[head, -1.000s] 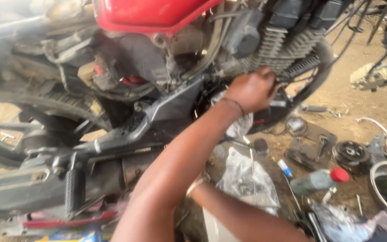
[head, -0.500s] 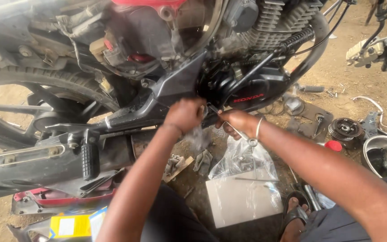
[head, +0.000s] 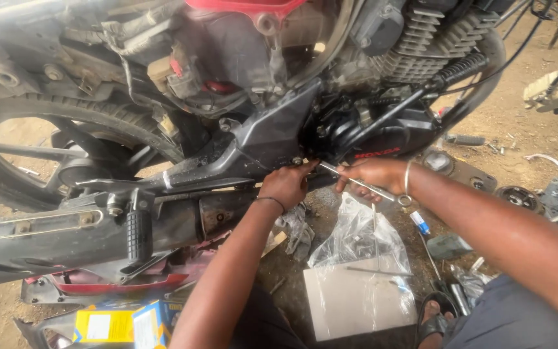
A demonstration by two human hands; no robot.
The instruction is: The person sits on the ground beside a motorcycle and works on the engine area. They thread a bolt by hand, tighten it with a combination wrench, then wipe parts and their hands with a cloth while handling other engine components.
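Right hand point(head: 374, 176) grips slim silver metal wrench point(head: 356, 183), long axis running up-left to bolt at black engine side cover point(head: 382, 132); left hand point(head: 287, 184), fingers pinched at wrench tip, sits nearer.

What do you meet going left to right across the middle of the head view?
Rear tyre → footpeg → left hand → wrench → right hand → round metal parts on the ground.

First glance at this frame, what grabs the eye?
A motorcycle fills the upper frame, its black engine case at centre right. Both hands meet just below: the left hand at a bolt, the right hand holding a metal spanner. A clear plastic bag lies on the ground beneath.
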